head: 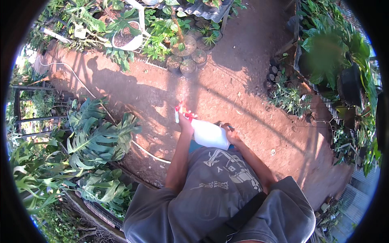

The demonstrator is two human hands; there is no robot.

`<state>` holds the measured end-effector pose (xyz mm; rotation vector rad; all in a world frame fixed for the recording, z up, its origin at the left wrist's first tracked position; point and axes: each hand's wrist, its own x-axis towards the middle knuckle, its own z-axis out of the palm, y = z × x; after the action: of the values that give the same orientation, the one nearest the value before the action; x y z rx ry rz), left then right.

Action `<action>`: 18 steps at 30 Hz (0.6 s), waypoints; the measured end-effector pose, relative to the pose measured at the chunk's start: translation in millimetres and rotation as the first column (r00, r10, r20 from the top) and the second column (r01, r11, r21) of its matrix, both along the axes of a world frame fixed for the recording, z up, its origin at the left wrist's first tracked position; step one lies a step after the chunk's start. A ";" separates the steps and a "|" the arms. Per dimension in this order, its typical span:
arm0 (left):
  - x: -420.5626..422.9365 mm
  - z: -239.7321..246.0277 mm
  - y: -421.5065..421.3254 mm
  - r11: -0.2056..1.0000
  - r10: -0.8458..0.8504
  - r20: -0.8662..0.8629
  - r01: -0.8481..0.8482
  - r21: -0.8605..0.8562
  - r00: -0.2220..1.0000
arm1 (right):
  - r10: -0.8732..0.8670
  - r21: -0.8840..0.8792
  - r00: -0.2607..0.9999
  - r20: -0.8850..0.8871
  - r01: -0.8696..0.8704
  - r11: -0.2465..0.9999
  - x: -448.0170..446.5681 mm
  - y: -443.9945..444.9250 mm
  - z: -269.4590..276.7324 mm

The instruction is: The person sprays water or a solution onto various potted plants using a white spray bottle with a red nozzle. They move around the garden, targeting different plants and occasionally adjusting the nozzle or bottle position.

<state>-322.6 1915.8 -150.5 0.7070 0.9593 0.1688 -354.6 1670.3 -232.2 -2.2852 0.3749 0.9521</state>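
Observation:
A white plastic spray bottle (210, 134) with a red-and-white trigger head (190, 115) is held across the front of my body. My left hand (184, 122) grips it at the neck and trigger head; glare blurs the fingers there. At the bottle's other end, my right hand (231, 135) is closed against the base. Something small and bluish shows by the right fingers, too small to identify. The bottle slants, its trigger end pointing up and left in the view.
Monstera leaves (97, 139) crowd the left side. A pale hose (80, 79) runs along the dirt floor (243, 100). Ahead stand small potted plants (188, 66) and a white pot (129, 42). On the right, hanging foliage (322, 57) and a low leafy plant (287, 95) border the path.

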 end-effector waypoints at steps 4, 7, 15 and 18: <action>-26.9 3.5 -10.6 0.999 0.011 0.061 -0.014 0.050 0.998 | -0.035 0.055 0.990 -0.136 0.043 0.998 -20.6 -12.7 -1.0; -46.8 19.1 -25.9 0.999 0.048 0.087 -0.046 -0.022 0.995 | -0.012 0.220 1.000 -0.007 0.013 0.976 -42.3 -25.1 13.4; -125.4 33.5 -83.8 0.995 0.093 0.079 -0.095 0.021 0.992 | 0.240 0.035 0.892 0.383 -0.274 0.961 -113.7 -72.7 17.5; -149.3 24.8 -102.4 0.994 0.098 0.198 -0.107 0.036 0.975 | 0.283 0.138 0.927 0.248 -0.323 0.936 -127.4 -94.9 21.9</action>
<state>-471.9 1813.3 -125.7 0.6702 0.8051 0.3468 -482.0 1575.4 -210.3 -2.2921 -0.1626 0.8223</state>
